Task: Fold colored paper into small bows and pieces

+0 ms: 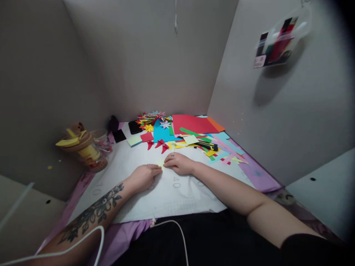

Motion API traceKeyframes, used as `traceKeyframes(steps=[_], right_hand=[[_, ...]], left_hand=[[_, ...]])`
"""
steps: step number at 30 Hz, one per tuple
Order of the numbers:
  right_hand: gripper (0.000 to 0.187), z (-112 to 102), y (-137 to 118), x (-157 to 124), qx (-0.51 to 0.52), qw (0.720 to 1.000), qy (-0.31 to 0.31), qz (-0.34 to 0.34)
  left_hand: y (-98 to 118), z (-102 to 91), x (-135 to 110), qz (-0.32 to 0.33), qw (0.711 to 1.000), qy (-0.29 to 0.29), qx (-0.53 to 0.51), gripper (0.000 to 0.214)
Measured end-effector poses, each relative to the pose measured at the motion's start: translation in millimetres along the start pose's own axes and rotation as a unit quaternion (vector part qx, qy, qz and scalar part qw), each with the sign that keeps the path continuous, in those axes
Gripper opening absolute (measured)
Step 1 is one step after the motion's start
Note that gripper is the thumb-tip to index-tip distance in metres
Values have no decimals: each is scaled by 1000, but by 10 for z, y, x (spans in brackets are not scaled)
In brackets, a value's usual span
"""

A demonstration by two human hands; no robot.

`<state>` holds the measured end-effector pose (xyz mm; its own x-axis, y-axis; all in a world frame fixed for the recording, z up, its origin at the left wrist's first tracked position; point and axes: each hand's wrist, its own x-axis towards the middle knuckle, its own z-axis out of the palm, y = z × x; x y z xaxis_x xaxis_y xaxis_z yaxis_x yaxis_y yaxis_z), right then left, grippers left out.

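My left hand (144,176) and my right hand (178,163) rest on a white cutting mat (144,199), fingertips meeting over a small pale yellow piece of paper (161,162). Both hands have their fingers curled and pressed down on that paper, which is mostly hidden under them. Just beyond the hands lie three small red folded paper pieces (159,144). My left forearm carries a dark floral tattoo.
Behind the hands lie a pile of coloured paper sheets and strips (199,136), folded paper stars (151,120), a black phone (134,127) and a jar with a yellow lid (83,146) at the left. Grey walls enclose the desk. A white cable (177,229) crosses the front.
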<state>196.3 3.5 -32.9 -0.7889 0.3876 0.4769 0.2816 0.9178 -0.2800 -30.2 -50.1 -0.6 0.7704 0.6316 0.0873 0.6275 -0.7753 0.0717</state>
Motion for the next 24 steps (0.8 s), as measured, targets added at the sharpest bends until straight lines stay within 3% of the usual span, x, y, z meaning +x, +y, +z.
traceKeyframes(steps=[14, 24], right_hand=[[24, -17, -36, -7, 6, 1000, -9, 18], [25, 6, -6, -15, 14, 1000, -6, 16]], left_hand=[[-16, -50, -13, 16, 1000, -25, -9, 45], [87, -50, 23, -11, 999, -17, 28, 39]])
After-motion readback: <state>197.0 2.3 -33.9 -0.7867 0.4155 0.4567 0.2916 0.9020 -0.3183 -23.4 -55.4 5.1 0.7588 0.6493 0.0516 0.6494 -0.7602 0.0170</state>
